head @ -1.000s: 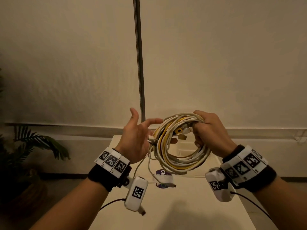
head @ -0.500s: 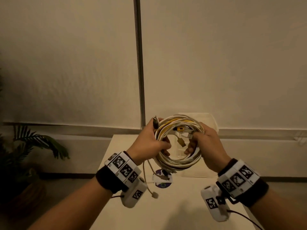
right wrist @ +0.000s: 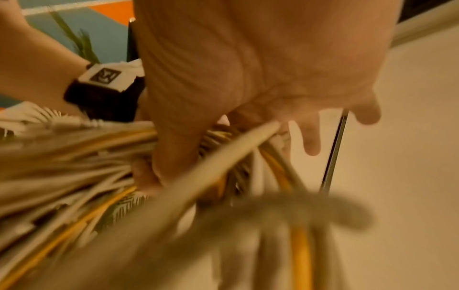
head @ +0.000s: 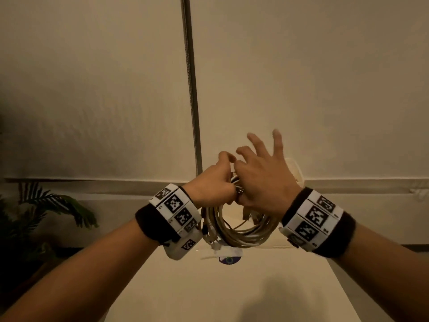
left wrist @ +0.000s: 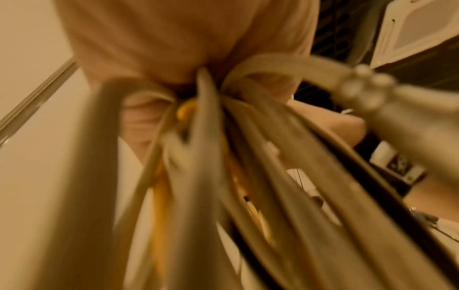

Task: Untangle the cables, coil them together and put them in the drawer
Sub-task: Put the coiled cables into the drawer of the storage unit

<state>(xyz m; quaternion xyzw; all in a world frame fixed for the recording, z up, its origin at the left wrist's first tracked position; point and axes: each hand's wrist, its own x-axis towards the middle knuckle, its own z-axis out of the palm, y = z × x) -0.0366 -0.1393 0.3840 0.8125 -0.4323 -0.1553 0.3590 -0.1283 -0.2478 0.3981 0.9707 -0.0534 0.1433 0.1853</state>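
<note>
A coil of white and yellow cables (head: 241, 233) hangs in the air above the pale table (head: 232, 296). My left hand (head: 213, 184) grips the top of the coil in a fist; the left wrist view shows the strands (left wrist: 211, 157) fanning out blurred from under the palm (left wrist: 174, 49). My right hand (head: 257, 177) is pressed against the left at the coil's top. Its thumb and curled index finger hold a strand, and the other fingers are spread upward. In the right wrist view a white cable (right wrist: 236, 149) runs up to those fingers (right wrist: 310, 137). No drawer is clearly in view.
A pale box (head: 296, 173) stands at the table's far edge, behind the right hand. A round sticker (head: 229, 260) lies on the table under the coil. A metal pole (head: 191, 89) runs up the wall, and a potted plant (head: 46, 217) stands at the left.
The left hand, open a second ago, has closed on the coil's top. The right hand has given up its full grip and spread its fingers. The coil now hangs lower, below both hands.
</note>
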